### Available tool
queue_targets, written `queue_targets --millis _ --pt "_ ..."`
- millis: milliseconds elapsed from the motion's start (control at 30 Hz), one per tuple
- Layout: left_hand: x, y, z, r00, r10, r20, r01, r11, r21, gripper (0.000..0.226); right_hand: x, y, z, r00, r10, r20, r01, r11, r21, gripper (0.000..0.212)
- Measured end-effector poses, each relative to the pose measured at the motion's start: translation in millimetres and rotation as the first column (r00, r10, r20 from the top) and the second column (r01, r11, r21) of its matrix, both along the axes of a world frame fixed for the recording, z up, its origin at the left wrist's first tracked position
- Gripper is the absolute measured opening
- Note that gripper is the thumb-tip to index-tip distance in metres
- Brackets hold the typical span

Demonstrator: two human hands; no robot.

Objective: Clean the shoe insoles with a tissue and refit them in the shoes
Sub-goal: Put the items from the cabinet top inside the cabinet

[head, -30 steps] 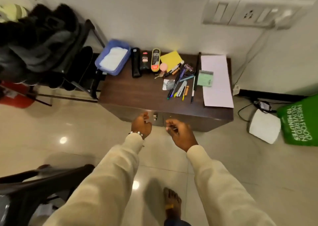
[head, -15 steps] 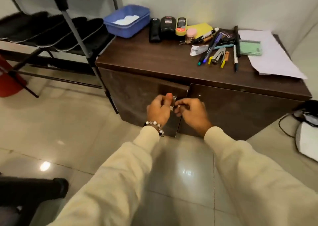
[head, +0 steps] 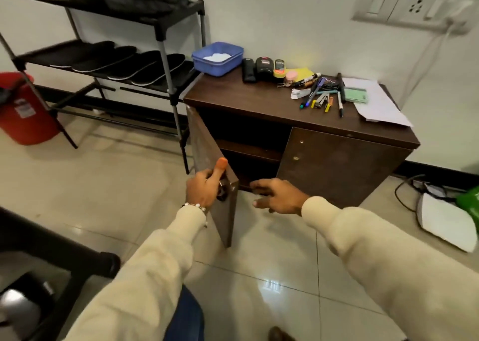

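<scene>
Left hand (head: pixel 206 189) gripping handle at free edge of left cabinet door (head: pixel 212 169), door now swung wide open; half second ago both hands at closed doors. Right hand (head: pixel 278 196) fingers spread, empty, before dark opening. Bare tiled floor (head: pixel 116 185) left of door. Insoles (head: pixel 124 60) on rack (head: pixel 166 63) middle shelf, beyond.

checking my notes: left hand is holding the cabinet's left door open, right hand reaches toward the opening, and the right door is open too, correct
Not quite. The head view shows the right door shut. The rest stands: the left hand grips the handle edge of the open left door, and the right hand reaches, fingers spread, toward the dark opening of the cabinet.
</scene>
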State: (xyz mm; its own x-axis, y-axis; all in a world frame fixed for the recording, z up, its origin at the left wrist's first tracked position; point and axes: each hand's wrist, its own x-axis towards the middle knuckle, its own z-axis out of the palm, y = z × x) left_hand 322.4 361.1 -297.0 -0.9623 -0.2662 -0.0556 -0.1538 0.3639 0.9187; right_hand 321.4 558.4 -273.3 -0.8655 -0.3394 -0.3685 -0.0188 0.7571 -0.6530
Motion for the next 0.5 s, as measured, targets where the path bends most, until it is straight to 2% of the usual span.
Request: queue_targets --millis 133,300,433,500 --pt "16.6 -42.7 6.4 0.999 -0.035 0.021 0.034 0.999 0.04 0.065 21.1 -65.1 -23.1 0.999 0.012 -0.032 -0.015 0.993 -0.113 0.051" --pt "23.0 -91.7 17.2 0.992 0.047 0.118 -0.05 0.999 0.021 0.072 33.8 -125.7 -45.6 0.999 0.003 -0.037 -0.01 0.981 -0.195 0.044" --pt "29.1 -123.5 21.1 0.978 0.146 0.146 -0.157 0.986 0.062 0.067 33.9 -156.3 -55.0 0.994 0.095 0.046 -0.084 0.975 -0.208 0.062" --pt "31.7 -135.4 23.8 0.97 0.186 0.157 -0.199 0.977 0.074 0.073 35.3 -171.0 -58.5 0.99 0.126 0.057 -0.112 0.973 -0.2 0.071"
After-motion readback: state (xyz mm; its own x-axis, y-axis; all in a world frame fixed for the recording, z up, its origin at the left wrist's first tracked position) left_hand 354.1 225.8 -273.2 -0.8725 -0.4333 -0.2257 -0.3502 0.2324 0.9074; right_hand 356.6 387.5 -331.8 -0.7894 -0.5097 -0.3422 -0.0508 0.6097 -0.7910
